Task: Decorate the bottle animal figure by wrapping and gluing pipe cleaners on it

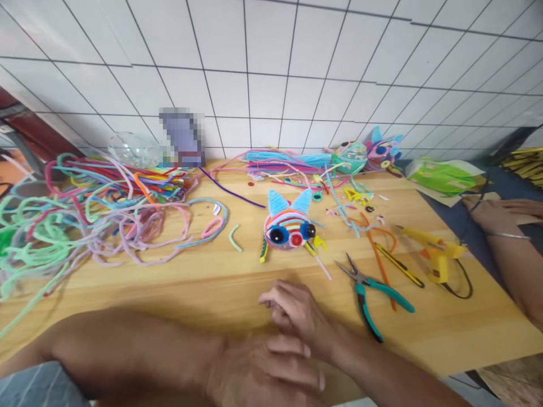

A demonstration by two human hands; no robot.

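White tiles back our wooden table [139, 285]. Our left hand [265, 373] rests on its near edge, fingers loosely curled, holding nothing; our right hand [294, 311] lies against it, equally empty. Just beyond them stands the pipe-cleaner cat figure [289, 225], with teal pliers [368, 294] ready to the right.

Craft workspace, wooden table [178, 282], pipe cleaners [97, 209], glue gun [432, 251], white-tiled wall [271, 68]

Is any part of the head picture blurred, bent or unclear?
In the head view the left hand and right hand look soft with blur, the wall tiles curve from lens distortion, and one patch by the wall is pixelated; the cat figure is sharp.
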